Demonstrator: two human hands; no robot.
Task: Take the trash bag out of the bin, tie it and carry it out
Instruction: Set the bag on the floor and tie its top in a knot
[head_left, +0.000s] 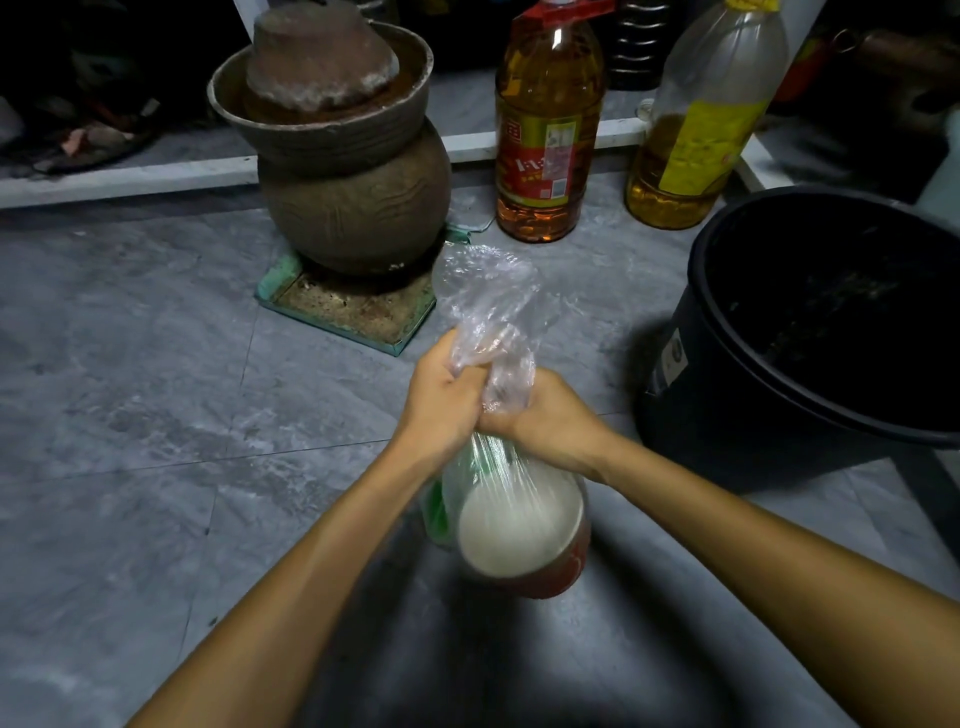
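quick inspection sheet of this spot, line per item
surface: grey tiled floor, bare patches look dusty
job's things: clear trash bag out of the black bin, neck gathered, not knotted; white bowl-like item and green scrap inside
clutter: clay jar on a green tray; two oil bottles behind
grips: left hand and right hand both closed on the bag neck
cables: nothing seen
surroundings: white shelf rail, dark storage behind

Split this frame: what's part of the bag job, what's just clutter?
Job: clear trash bag, neck bunched in left hand and right hand; black bin, bag already out.

Clutter: clay jar on its green tray, red-label oil bottle, yellow-label oil bottle.
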